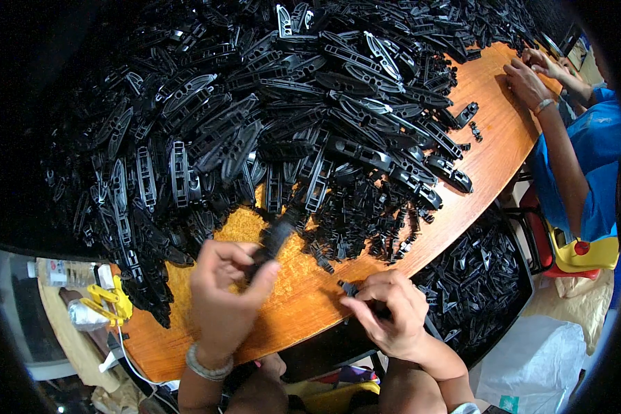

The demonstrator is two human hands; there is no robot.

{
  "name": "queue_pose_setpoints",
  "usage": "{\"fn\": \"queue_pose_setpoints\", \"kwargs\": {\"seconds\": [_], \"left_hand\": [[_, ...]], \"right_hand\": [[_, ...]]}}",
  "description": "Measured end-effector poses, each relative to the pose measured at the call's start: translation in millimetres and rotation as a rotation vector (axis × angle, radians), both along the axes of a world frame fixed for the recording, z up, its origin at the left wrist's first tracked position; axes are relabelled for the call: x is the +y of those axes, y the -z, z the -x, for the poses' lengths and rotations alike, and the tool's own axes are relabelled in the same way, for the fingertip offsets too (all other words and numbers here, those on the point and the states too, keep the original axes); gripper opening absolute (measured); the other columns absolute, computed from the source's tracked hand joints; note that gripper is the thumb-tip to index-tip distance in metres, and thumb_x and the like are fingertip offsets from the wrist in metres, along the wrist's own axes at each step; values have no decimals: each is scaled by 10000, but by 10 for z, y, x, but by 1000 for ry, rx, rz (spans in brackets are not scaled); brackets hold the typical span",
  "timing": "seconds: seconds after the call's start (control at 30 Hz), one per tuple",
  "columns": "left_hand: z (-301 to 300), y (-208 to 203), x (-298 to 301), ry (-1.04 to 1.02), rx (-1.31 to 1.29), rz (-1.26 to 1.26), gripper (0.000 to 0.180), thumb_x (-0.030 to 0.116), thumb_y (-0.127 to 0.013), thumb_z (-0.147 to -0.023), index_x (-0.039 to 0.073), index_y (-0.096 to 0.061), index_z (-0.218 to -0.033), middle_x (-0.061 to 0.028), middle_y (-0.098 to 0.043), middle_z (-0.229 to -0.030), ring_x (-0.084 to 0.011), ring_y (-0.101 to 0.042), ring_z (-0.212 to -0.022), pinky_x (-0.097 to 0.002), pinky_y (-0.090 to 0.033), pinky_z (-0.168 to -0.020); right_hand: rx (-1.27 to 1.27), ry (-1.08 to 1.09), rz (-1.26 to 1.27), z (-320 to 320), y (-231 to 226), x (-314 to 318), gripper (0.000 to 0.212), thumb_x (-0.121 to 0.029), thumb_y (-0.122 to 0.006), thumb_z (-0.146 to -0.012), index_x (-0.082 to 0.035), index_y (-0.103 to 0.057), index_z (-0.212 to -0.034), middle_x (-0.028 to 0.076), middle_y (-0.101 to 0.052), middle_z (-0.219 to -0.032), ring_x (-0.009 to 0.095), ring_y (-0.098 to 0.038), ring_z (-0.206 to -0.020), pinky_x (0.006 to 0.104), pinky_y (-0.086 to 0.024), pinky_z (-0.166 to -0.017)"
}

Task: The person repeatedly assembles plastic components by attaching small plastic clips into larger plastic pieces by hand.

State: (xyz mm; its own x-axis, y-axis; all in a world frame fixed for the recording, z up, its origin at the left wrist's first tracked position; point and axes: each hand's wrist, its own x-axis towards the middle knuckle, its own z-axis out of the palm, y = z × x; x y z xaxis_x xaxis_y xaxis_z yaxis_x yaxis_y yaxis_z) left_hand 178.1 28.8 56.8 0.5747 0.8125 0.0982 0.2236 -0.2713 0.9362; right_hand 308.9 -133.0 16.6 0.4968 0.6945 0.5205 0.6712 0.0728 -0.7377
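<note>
Just beyond the left hand (221,290), which grasps a long black plastic clip (274,236) by its near end, rises the heap of black plastic parts (290,117); the right hand (390,310) pinches a small black piece (348,288) at the table's (303,297) near edge. Steady fingertip grips look wise, bringing both pieces squarely together. Motion blurs the clip, and fingers hide most of the small piece.

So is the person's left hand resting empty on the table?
No: the left hand is raised over the wooden table with its grip closed on a blurred black plastic part.
</note>
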Motion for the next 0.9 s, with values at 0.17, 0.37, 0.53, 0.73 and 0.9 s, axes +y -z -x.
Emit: {"fn": "queue_pose_setpoints", "kwargs": {"seconds": [0.17,0.37,0.53,0.73,0.9], "left_hand": [[-60,-23,-323,366,49,-268,361,35,-756,-715,35,-511,-979,-154,-609,-917,-237,-647,-778,-294,-526,-662],[-40,-28,-291,275,-136,522,464,-3,-763,-719,10,-529,-1119,-132,-619,-1027,-175,-639,-883,-278,-534,-787],[-37,-62,-169,497,82,363,364,18,-773,-718,-7,-592,-1033,-129,-645,-1014,-160,-647,-886,-279,-536,-803],[-25,-122,-185,447,170,71,285,69,-798,-703,9,-627,-924,-69,-689,-821,-106,-659,-753,-235,-530,-676],[-31,-127,-217,389,172,282,279,89,-796,-717,12,-622,-922,-47,-687,-779,-78,-643,-705,-214,-508,-647]], "right_hand": [[337,-61,-107,83,-137,89,194,40,-717,-750,39,-671,-939,128,-639,-892,159,-622,-713,237,-493,-574],[365,-86,-71,46,-146,86,198,64,-684,-762,43,-671,-958,140,-645,-913,179,-639,-761,249,-514,-632],[292,-144,-53,23,-162,89,210,74,-680,-746,40,-675,-953,133,-642,-896,192,-641,-756,257,-518,-637],[-14,-157,-49,-34,-152,81,289,80,-697,-660,21,-675,-942,106,-629,-858,221,-614,-713,296,-480,-634],[81,-137,-126,-11,-78,77,315,51,-692,-651,16,-671,-962,92,-621,-857,220,-595,-720,303,-457,-625]]}}
